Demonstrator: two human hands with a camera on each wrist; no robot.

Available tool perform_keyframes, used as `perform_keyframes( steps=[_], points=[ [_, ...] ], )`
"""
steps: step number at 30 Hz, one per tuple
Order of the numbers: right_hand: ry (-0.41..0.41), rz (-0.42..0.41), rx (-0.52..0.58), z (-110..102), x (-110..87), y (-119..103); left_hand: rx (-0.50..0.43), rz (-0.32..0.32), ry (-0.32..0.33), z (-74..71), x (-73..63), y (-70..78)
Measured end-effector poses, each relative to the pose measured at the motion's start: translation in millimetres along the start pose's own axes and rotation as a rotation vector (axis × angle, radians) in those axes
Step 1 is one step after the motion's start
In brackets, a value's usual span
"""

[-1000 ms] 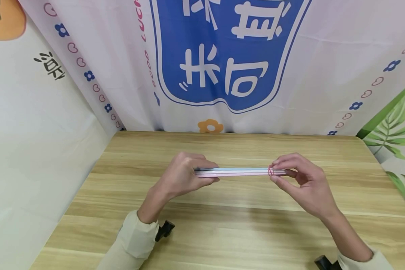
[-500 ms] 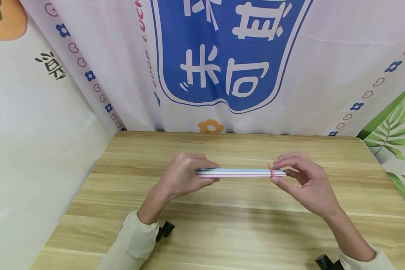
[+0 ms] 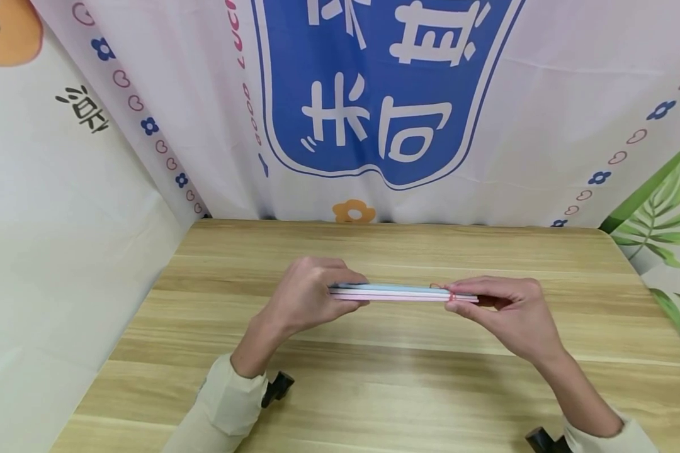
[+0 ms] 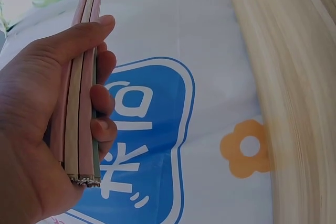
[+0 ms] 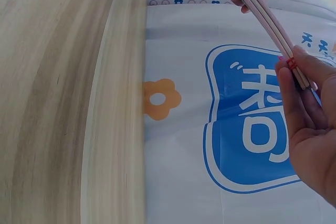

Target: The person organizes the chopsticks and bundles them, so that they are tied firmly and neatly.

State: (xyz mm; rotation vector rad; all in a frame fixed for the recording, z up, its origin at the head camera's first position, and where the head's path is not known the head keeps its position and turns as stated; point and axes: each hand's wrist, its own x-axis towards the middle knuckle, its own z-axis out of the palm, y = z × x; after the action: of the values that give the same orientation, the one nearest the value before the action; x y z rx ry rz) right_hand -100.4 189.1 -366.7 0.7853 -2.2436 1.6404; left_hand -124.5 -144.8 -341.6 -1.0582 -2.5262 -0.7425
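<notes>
A bundle of several pastel chopsticks (image 3: 399, 293), pink, whitish and light blue, is held level above the table. My left hand (image 3: 308, 292) grips its left part, thumb on the near side and fingers curled round the far side; the squared ends show below the palm in the left wrist view (image 4: 86, 179). Round the bundle's right part goes a thin red rubber band (image 3: 452, 296), with a small loop standing out to its left. My right hand (image 3: 512, 311) pinches band and bundle there between thumb and fingers; the chopsticks' tips reach in under its palm.
Below the hands lies a wood-grain table (image 3: 374, 390). A printed cloth (image 3: 544, 126) with a blue emblem hangs behind its far edge, and white sheeting (image 3: 62, 264) stands along the left. Black wrist mounts (image 3: 277, 388) stick out by the sleeves.
The right fingers have come down and moved slightly left, closing at the band. The band's loop, upright half a second ago, now lies to the left. The left hand holds still.
</notes>
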Motion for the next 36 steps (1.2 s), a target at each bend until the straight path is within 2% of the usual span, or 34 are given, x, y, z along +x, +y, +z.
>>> perform_keyframes(
  steps=[6, 9, 12, 16, 20, 26, 31, 36],
  points=[
    [-0.013, 0.007, 0.041, 5, 0.5, 2, 0.027, 0.016, -0.007, 2.1, 0.4, 3.1],
    [-0.031, -0.019, 0.110, 13, -0.4, 3, 0.063, 0.034, -0.013, 4.9, 0.9, 6.5],
    [-0.040, -0.040, 0.126, 22, -1.3, 5, 0.090, 0.037, -0.025, 8.4, 1.5, 9.0],
    [-0.060, -0.013, 0.029, 24, -0.1, 5, 0.077, 0.012, -0.039, 9.2, 1.5, 9.4],
    [-0.072, 0.013, -0.054, 14, 1.2, 2, 0.060, 0.000, -0.033, 7.0, 0.5, 6.2],
    [-0.073, 0.026, -0.036, 2, 1.3, 1, 0.057, -0.008, -0.009, 3.1, -0.1, 2.7],
    [-0.079, 0.047, -0.017, 3, 1.0, 4, 0.068, -0.009, -0.011, 3.3, 0.5, 3.1],
    [-0.041, 0.074, -0.017, 8, 1.2, 4, 0.087, 0.007, 0.009, 5.0, 0.8, 5.9]
  ],
)
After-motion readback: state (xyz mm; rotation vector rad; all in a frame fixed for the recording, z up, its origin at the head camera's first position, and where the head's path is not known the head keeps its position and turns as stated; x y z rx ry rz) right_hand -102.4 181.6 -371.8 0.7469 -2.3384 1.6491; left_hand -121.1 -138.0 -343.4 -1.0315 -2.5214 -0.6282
